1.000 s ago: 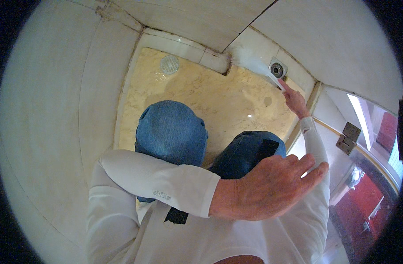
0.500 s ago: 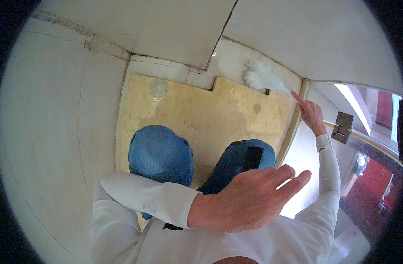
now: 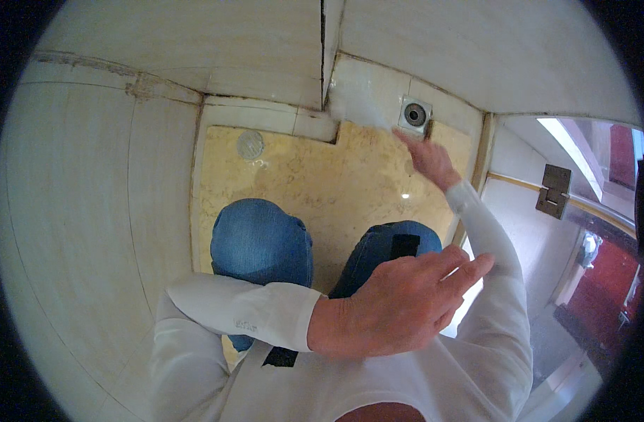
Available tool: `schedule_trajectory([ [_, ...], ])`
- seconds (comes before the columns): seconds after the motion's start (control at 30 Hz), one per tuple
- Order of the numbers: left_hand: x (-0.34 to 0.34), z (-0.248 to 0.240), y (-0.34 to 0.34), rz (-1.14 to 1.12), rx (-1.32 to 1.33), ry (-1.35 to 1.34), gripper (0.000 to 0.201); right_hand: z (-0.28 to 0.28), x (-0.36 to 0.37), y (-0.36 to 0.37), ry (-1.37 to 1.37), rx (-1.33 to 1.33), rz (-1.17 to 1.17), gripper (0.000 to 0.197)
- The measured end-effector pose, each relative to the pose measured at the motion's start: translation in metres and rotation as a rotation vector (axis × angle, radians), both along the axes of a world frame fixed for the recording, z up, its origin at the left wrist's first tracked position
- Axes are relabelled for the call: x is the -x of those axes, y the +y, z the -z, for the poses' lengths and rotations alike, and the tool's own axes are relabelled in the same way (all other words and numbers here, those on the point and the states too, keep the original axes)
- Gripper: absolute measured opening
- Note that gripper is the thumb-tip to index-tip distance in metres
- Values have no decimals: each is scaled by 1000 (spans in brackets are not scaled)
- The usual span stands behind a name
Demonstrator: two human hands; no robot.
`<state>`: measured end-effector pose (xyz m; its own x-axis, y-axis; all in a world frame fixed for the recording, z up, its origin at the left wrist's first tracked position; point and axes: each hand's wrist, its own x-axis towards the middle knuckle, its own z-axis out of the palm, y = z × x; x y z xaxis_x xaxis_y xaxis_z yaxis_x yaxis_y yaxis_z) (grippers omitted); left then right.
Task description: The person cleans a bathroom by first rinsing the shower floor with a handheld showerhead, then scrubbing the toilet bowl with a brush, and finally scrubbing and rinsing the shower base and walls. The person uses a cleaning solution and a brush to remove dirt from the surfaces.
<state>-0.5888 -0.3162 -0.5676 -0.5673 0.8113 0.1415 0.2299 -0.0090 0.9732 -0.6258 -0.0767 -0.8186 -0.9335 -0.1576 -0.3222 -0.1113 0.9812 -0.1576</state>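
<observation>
My right hand point(image 3: 432, 163) reaches forward over the floor, its fingers closed round the pale handle of a white bristle brush point(image 3: 358, 105). The brush head is smeared by motion beside the notch corner of the wall, over white tile. Close to the right of that hand's fingertips sits a square floor drain point(image 3: 415, 116) with a round dark centre. My left hand point(image 3: 392, 302) hangs in front of my body above my right knee, fingers loosely stretched and holding nothing I can see.
A round drain cover point(image 3: 250, 145) lies at the left of the yellow stone floor point(image 3: 294, 172). Pale tiled walls point(image 3: 83, 211) with stained seams close in on the left and ahead. On the right is a glass door with a metal hinge point(image 3: 553, 191).
My right hand and the brush have swept left, from above the square drain to the wall's corner, uncovering the drain. My left hand stays almost where it was.
</observation>
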Motion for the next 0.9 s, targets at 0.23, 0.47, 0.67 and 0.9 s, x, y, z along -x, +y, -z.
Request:
schedule_trajectory([
  [0.23,-9,-6,-4,67,2,1,57,6,12,-29,169,50,56,82],
  [0.47,-3,0,2,17,23,6,58,31,61,-8,48,-84,266,68],
  [0.67,7,-1,-6,14,24,-6,59,36,4,86,60,-136,356,68],
  [0.9,4,-9,-20,90,-9,-54,58,2,-113,185,-67,-234,706,59],
])
